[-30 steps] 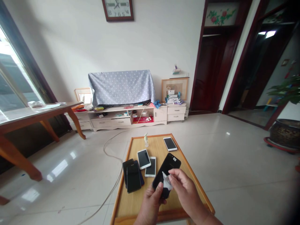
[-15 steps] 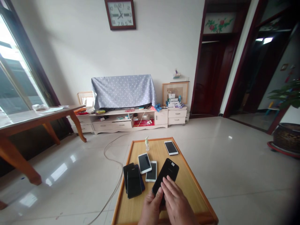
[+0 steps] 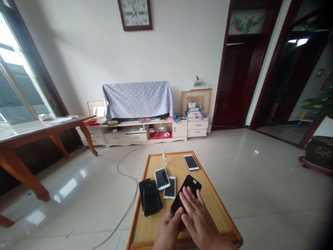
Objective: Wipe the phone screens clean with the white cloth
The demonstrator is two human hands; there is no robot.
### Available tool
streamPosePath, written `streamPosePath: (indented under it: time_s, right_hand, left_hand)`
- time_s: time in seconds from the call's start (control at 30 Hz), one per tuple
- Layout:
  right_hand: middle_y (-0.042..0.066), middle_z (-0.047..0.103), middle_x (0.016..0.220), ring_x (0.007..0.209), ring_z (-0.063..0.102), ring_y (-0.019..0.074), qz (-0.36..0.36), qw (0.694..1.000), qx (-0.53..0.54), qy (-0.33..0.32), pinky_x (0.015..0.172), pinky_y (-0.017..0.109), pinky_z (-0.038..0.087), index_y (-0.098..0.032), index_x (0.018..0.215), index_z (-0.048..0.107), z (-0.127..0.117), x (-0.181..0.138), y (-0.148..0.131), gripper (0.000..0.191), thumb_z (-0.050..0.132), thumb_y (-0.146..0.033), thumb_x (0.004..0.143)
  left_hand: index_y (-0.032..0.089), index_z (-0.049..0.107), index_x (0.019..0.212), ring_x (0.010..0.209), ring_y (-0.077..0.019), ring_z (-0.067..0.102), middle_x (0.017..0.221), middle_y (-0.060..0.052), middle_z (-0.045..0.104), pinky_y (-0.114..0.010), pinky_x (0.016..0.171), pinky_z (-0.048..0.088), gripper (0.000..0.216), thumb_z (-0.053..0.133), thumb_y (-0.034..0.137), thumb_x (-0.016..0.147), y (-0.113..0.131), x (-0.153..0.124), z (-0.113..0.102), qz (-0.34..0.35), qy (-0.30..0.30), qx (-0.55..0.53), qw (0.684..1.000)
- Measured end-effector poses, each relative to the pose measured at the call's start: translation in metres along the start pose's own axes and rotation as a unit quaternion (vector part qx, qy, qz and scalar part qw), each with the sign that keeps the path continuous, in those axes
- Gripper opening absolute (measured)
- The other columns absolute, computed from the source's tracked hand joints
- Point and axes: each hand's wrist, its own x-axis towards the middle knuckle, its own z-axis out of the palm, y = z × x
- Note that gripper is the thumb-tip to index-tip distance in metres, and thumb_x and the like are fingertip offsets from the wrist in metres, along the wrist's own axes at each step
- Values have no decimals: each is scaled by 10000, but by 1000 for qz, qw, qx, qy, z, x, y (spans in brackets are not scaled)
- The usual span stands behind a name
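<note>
A black smartphone (image 3: 191,181), its back facing up, is gripped at its lower end by my left hand (image 3: 169,225), thumb on top. My right hand (image 3: 196,215) lies flat over the phone's back with the fingers stretched and a little apart. To the left, a white phone (image 3: 162,178) overlaps a second white phone (image 3: 170,188). Farther left, a black phone (image 3: 151,199) rests on other dark phones (image 3: 142,189). Another white phone (image 3: 191,162) lies near the far right corner, and a small clear pump bottle (image 3: 164,158) stands at the far edge.
The wooden table (image 3: 218,208) has a raised orange-brown rim. A cable (image 3: 127,180) runs along the floor on its left. Beyond are a low cabinet (image 3: 125,138) with a cloth-covered object (image 3: 137,100), a larger wooden table (image 3: 85,133) and a potted plant (image 3: 319,149).
My right hand has slid up the phone's back, its fingers more spread. My left hand keeps its grip. The whole view has shifted slightly.
</note>
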Motion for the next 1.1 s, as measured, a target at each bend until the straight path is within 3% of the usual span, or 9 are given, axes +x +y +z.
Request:
streamPosePath:
  time_s: [0.13,0.33,0.5,0.57,0.77,0.97,1.03,1.1]
  right_hand:
    - [89,161,1617,1488,148,302,102,994,-16,44,1183,624,200,-216,1570,86,-4,8,16,642,357,-406,1020]
    - [109,170,1612,1485,162,302,-27,999,-2,-29,1184,586,236,-177,1570,85,-3,4,-10,687,393,-421,1006]
    - [90,166,1619,1489,143,296,109,993,-13,49,1185,618,203,-209,1570,92,-8,14,18,625,343,-388,1026]
    - [96,154,1621,1489,138,302,131,989,-15,68,1185,616,207,-204,1571,88,-8,13,22,627,340,-387,1027]
    - [118,173,1614,1484,166,310,-17,1000,6,1,1194,571,220,-165,1569,104,-5,2,-11,701,411,-432,998]
    - [100,164,1618,1487,154,303,107,992,-26,68,1187,622,183,-210,1572,66,-13,12,21,658,363,-412,1020]
    - [111,168,1615,1483,167,311,90,994,-32,62,1183,617,201,-196,1571,76,-10,8,17,675,377,-429,1014]
    - [128,200,1603,1473,205,319,29,998,-26,39,1180,595,234,-171,1569,110,-5,3,3,712,407,-473,996]
  left_hand:
    - [139,677,966,618,-110,536,736,-19,616,-222,547,402,439,705,540,790,-10,1,-3,-20,-5,23,1000]
    - [149,693,925,676,-109,531,763,-21,631,-234,655,441,376,705,504,803,-1,1,3,22,-44,42,998]
    - [147,681,883,606,-123,522,686,-18,597,-232,546,412,418,669,559,809,2,-3,6,-10,-41,96,994]
    - [145,686,890,598,-127,523,678,-19,601,-238,544,415,450,681,583,787,2,-3,7,-18,-38,105,994]
    - [157,703,928,742,-135,562,796,-28,655,-254,718,449,372,698,509,808,4,0,7,21,-43,57,997]
    - [152,671,953,627,-118,546,734,-12,615,-225,557,396,398,694,522,807,-8,1,-2,-23,-18,37,999]
    - [148,681,947,605,-113,539,721,-12,623,-229,558,398,402,712,518,793,-8,2,-3,-26,-16,22,999]
    - [154,697,995,650,-130,569,781,-35,671,-247,612,427,418,734,507,776,-4,2,-2,-21,-13,-2,1000]
